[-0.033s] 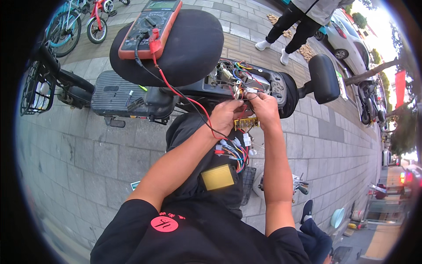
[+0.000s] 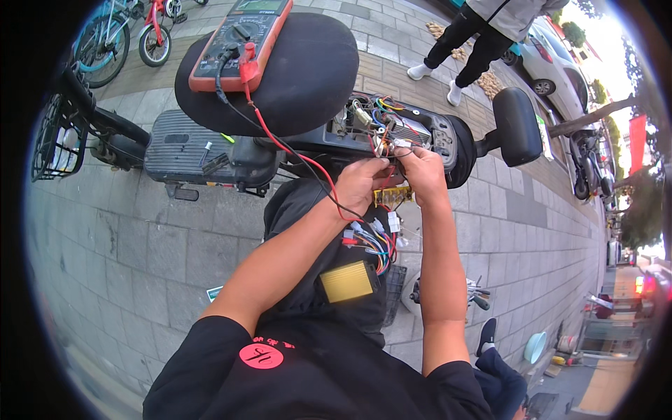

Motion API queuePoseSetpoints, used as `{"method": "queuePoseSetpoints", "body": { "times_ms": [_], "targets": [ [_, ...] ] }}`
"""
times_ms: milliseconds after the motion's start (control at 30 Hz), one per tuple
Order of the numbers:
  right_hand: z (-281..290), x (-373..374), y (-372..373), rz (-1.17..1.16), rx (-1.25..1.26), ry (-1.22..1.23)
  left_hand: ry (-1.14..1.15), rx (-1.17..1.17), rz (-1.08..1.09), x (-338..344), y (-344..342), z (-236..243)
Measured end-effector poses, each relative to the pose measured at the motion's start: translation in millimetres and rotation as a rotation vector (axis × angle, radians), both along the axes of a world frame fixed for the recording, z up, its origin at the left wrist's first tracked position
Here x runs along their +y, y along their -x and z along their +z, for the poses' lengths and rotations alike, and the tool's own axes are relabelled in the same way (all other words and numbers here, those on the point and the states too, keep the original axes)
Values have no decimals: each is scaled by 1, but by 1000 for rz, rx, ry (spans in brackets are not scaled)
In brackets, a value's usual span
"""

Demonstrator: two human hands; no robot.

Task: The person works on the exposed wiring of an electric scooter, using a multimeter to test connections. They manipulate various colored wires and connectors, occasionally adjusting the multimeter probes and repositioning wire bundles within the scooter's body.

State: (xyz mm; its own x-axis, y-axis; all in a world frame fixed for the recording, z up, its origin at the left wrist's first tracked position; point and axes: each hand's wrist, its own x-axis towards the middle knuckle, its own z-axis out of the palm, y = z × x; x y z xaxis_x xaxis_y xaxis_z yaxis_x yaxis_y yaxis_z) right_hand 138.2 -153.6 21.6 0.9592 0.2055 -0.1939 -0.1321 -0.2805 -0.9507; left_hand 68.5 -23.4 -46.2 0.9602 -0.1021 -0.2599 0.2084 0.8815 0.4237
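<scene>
Both my hands work at the opened body of an electric scooter, beside its bundle of coloured wires (image 2: 383, 110). My left hand (image 2: 358, 183) is closed, thumb and fingers pinched near some thin leads; what it grips is hidden. My right hand (image 2: 424, 175) pinches at a small white wire connector (image 2: 402, 143) by the silver controller box (image 2: 409, 131). Just below my fingers is a yellow terminal strip (image 2: 393, 196). A gold controller box (image 2: 348, 282) lies on my leg, its wires and white plugs (image 2: 378, 245) spreading toward my hands.
An orange multimeter (image 2: 241, 45) rests on the black seat (image 2: 308, 77); its red and black leads (image 2: 294, 157) run down past my left hand. A screwdriver-like tool (image 2: 227, 139) lies on the footboard (image 2: 178, 143). Another person (image 2: 483, 35) stands beyond the scooter. A backrest (image 2: 516, 126) sticks out right.
</scene>
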Motion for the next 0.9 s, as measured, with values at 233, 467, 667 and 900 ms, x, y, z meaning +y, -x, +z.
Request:
{"method": "queuePoseSetpoints", "body": {
  "times_ms": [233,467,667,900],
  "targets": [
    [11,2,-9,23,17,94,25,-54,7,-3,-3,-6],
    [7,-7,-16,79,25,94,52,-58,22,-5,3,-5],
    [25,-2,-19,163,-10,217,53,-77,34,-3,5,0],
    [21,-11,-22,198,-29,291,52,-71,3,-4,6,4]
  ]
}}
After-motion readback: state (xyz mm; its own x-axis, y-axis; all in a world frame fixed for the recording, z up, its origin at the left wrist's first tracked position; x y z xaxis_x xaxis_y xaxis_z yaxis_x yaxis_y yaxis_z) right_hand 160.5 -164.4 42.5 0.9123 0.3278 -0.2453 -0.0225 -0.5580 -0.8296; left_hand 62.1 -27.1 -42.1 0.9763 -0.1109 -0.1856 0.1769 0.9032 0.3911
